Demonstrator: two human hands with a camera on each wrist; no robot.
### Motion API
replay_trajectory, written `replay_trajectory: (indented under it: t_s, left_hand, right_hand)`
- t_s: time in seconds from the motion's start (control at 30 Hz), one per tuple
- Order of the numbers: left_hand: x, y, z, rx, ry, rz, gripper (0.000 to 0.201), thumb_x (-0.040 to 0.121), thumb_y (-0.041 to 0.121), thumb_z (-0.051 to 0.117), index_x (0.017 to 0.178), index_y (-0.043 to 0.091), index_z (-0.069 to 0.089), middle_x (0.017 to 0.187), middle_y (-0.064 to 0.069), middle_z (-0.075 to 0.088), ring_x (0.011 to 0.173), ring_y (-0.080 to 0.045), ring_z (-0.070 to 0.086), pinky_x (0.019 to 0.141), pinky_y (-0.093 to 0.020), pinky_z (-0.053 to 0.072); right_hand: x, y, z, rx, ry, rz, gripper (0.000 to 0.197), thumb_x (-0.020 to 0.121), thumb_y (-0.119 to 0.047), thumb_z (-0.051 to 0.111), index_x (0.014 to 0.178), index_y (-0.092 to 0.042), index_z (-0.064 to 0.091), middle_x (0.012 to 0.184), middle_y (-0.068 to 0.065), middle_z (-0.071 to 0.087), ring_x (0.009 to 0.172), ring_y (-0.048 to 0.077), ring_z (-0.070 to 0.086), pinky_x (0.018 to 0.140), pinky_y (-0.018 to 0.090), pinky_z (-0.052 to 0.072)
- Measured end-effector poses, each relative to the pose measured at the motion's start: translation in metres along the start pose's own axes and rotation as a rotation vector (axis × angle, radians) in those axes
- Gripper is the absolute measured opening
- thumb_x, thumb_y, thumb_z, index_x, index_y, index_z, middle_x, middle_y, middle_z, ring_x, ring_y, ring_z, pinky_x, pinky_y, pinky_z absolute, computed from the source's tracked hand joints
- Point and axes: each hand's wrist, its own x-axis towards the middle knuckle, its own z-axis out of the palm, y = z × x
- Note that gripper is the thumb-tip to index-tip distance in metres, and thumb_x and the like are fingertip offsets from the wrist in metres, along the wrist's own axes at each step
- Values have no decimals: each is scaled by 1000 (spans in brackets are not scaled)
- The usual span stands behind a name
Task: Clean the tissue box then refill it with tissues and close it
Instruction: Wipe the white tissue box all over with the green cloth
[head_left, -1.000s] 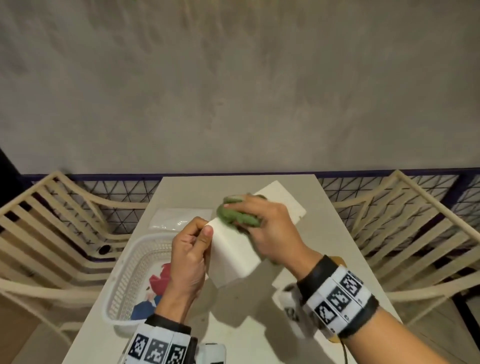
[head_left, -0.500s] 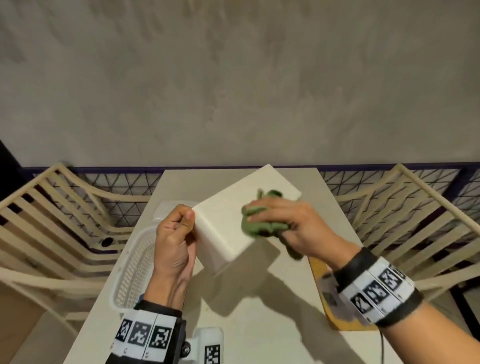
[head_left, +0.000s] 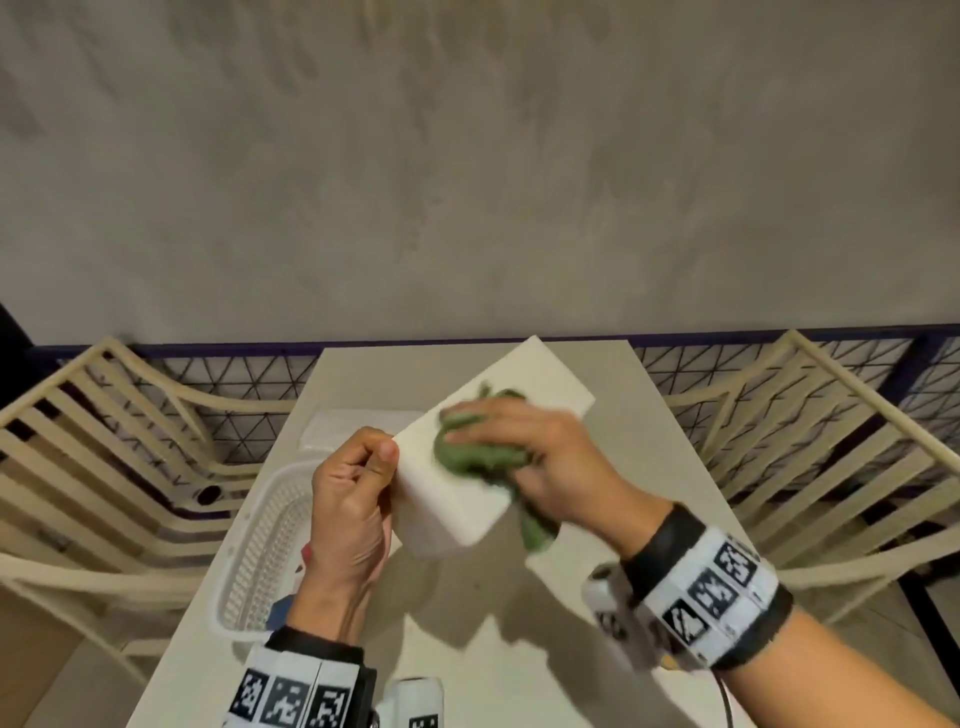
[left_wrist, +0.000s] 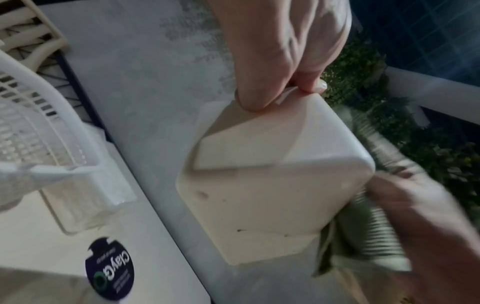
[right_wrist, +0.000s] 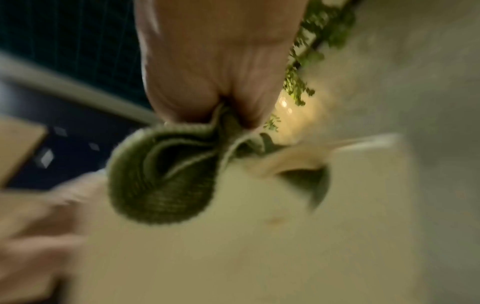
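A white tissue box (head_left: 467, 457) is held tilted above the table. My left hand (head_left: 358, 488) pinches its near left edge between thumb and fingers; the left wrist view shows the box (left_wrist: 272, 170) with the thumb on its top corner. My right hand (head_left: 530, 452) grips a crumpled green cloth (head_left: 478, 447) and presses it on the box's upper face. In the blurred right wrist view the cloth (right_wrist: 166, 176) bulges from the fist against the white box (right_wrist: 259, 236). A clear pack of tissues (head_left: 353, 428) lies flat on the table behind the left hand.
A white plastic basket (head_left: 260, 561) with something colourful inside sits at the table's left side. Cream slatted chairs stand left (head_left: 104, 467) and right (head_left: 831, 467) of the table (head_left: 467, 623). A black mesh fence and grey wall lie beyond.
The right hand with the cloth has slid back left along the box's upper face. The box has turned a little in the left hand's hold.
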Motion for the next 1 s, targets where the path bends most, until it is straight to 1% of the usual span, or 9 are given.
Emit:
replay_trajectory:
  t_s: [0.1, 0.23, 0.33, 0.5, 0.57, 0.67, 0.83, 0.9, 1.0]
  left_hand:
    - [0, 0, 4, 39, 8, 43, 38, 54, 57, 79, 59, 22, 64, 58, 14, 54, 61, -1, 48, 59, -17, 40]
    - [0, -1, 6, 77, 4, 61, 27, 65, 47, 75, 62, 22, 65, 61, 8, 58, 64, -9, 48, 63, -27, 38]
    - [0, -5, 8, 175, 8, 76, 19, 70, 38, 65, 59, 23, 63, 56, 12, 52, 58, -6, 42, 56, -25, 32]
    - [9, -7, -4, 3, 77, 4, 34, 55, 49, 81, 60, 20, 65, 57, 7, 58, 60, -10, 49, 61, -27, 41]
    - [8, -6, -10, 15, 55, -9, 39, 50, 54, 82, 57, 20, 62, 56, 10, 52, 60, -8, 44, 62, -30, 32]
    - [4, -8, -1, 136, -20, 10, 41, 55, 60, 76, 55, 22, 59, 55, 14, 47, 58, -5, 40, 58, -29, 26]
    - [8, -10, 1, 23, 15, 14, 38, 54, 54, 80, 59, 20, 64, 58, 8, 56, 60, -8, 47, 59, -24, 40]
    - [6, -11, -3, 28, 36, 5, 37, 56, 52, 80, 57, 20, 62, 55, 11, 51, 58, -5, 44, 58, -22, 37]
    - [4, -15, 4, 106, 40, 22, 29, 80, 31, 66, 54, 22, 60, 52, 14, 48, 55, -2, 41, 56, -23, 32]
  right_hand:
    - [8, 3, -3, -35, 163, 164, 27, 74, 2, 65, 97, -8, 74, 110, 4, 68, 100, 4, 56, 94, 30, 45]
    - [6, -16, 15, -16, 95, 39, 26, 76, 0, 66, 99, -9, 74, 111, 8, 69, 104, 16, 62, 96, 28, 46]
    - [20, 4, 6, -34, 224, 208, 27, 76, 5, 68, 98, -9, 74, 106, 6, 70, 100, 19, 63, 92, 32, 46]
    - [-14, -16, 22, -36, -70, -141, 42, 71, 18, 62, 104, -7, 71, 120, 10, 65, 116, 21, 57, 105, 34, 41]
    - [-16, 8, 1, -36, -61, -66, 45, 67, 20, 62, 102, -6, 72, 118, 10, 66, 114, 19, 58, 104, 37, 42]
    - [5, 27, -11, -103, 137, 125, 33, 72, 5, 59, 98, -8, 74, 111, 7, 69, 105, 17, 62, 97, 26, 44]
    - [-10, -3, 13, -31, -44, -101, 32, 72, 2, 74, 103, -6, 71, 117, 11, 66, 112, 21, 59, 103, 31, 42]
    - [-14, 18, -3, -33, -24, -14, 31, 73, 7, 70, 101, -6, 72, 117, 10, 66, 111, 16, 59, 103, 31, 42]
    - [3, 37, -11, -71, 121, 152, 32, 73, 5, 60, 100, -7, 73, 113, 9, 68, 104, 13, 60, 96, 33, 45]
